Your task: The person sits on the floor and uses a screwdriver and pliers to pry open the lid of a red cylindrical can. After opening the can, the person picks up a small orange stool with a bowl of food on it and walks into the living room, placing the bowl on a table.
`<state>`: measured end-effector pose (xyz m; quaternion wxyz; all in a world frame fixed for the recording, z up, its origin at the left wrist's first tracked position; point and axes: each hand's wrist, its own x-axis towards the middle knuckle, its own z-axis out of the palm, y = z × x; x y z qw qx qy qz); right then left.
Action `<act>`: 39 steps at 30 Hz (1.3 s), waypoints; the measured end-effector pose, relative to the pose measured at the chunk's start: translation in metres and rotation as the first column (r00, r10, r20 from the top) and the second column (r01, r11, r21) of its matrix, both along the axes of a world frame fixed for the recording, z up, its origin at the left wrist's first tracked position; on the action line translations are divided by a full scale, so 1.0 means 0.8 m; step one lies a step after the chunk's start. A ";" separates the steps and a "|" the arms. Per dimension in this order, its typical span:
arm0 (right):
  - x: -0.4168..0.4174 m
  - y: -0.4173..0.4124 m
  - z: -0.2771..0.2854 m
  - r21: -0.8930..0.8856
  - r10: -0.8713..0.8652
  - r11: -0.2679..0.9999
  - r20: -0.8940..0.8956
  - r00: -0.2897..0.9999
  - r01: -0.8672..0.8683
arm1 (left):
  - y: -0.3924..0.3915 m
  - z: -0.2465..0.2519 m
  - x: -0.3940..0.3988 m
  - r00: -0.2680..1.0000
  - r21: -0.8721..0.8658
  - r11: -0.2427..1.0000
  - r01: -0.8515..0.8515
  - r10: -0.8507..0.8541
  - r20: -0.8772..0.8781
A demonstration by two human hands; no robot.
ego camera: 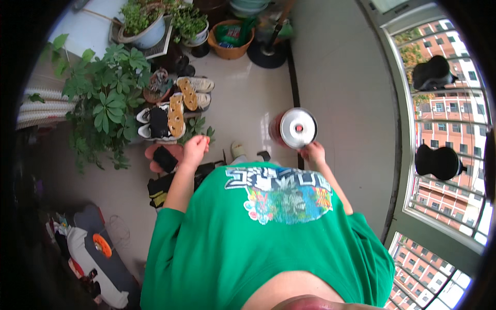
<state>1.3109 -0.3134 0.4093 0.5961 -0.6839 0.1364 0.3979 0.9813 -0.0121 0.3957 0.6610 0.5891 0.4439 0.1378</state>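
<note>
At the right, a round canister shows a shiny silver metal end with a small reddish centre and a dark red side. My right hand grips it at its near rim, fingers partly hidden beneath the edge. My left hand is held above the floor with fingers curled together. A small red-orange spot shows at its fingertips, too small to identify. Below that hand are leaves of a low plant and pink slippers with a black item on them.
Shoes with insoles stand at left beside a leafy potted plant. Farther off are an orange basin and a round black stand base. A wall and barred window bound the right side.
</note>
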 end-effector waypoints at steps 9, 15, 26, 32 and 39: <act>0.179 0.281 -0.066 0.009 0.193 0.981 -0.007 0.981 -0.193 | 0.033 0.017 -0.025 0.910 -0.168 0.896 -0.412 0.393 -0.135; 0.270 0.496 -0.117 -0.005 0.105 0.994 -0.094 0.990 -0.106 | 0.003 -0.035 -0.025 0.747 -0.116 0.770 -0.628 0.553 -0.370; 0.431 0.812 -0.242 0.029 0.123 0.992 -0.396 0.910 -0.122 | 0.036 0.010 0.166 0.654 -0.258 0.612 -0.748 0.610 -0.448; 0.448 0.919 -0.275 0.098 0.121 0.992 -0.514 0.849 -0.082 | 0.019 0.021 0.201 0.518 -0.169 0.523 -0.835 0.646 -0.560; 0.458 0.887 -0.354 -0.047 0.363 0.904 -0.437 0.823 -0.425 | 0.080 0.024 0.242 0.500 -0.149 0.526 -0.837 0.625 -0.599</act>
